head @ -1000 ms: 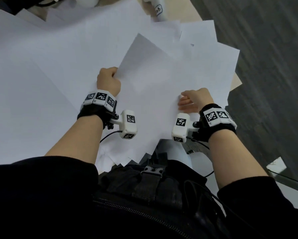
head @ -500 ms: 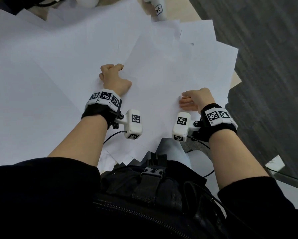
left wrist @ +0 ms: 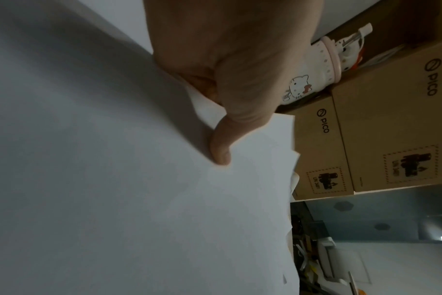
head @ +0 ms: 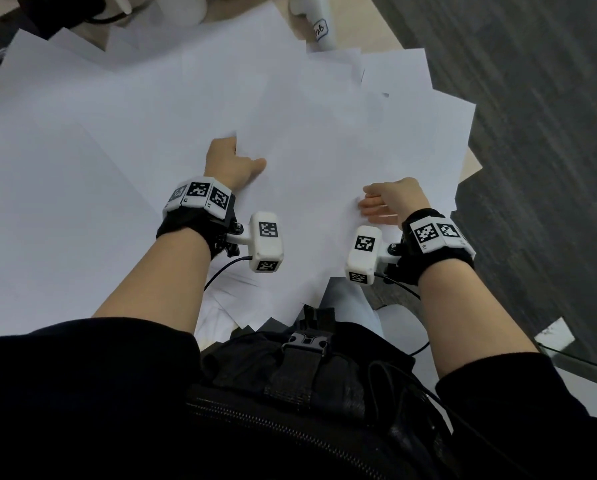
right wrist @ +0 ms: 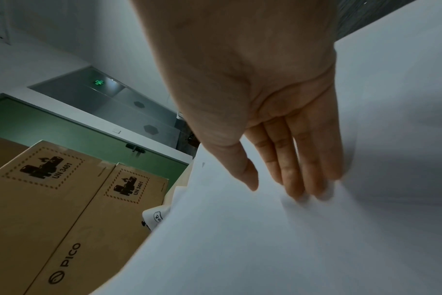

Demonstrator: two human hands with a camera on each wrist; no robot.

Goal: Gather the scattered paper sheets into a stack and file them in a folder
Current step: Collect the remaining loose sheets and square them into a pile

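Many white paper sheets (head: 324,133) lie fanned and overlapping across the table. My left hand (head: 233,161) is at the left edge of the top sheets, with its fingers hidden under that edge. In the left wrist view its thumb (left wrist: 220,147) presses on top of a sheet (left wrist: 139,199), so the hand pinches the paper. My right hand (head: 387,202) rests flat on the pile near its right side. Its straight fingers (right wrist: 313,175) press down on the paper (right wrist: 290,249) and point left.
A white labelled device (head: 319,26) lies at the table's far edge. Brown PICO cartons (left wrist: 379,129) and a cartoon-cat bottle (left wrist: 313,75) stand beyond the papers. Sheets overhang the table's right edge above dark floor (head: 532,133). A black bag (head: 307,393) sits against my body.
The sheet my left hand held raised has come down flat on the pile. The left hand shifted right and re-gripped at the edge. The right hand stayed put.
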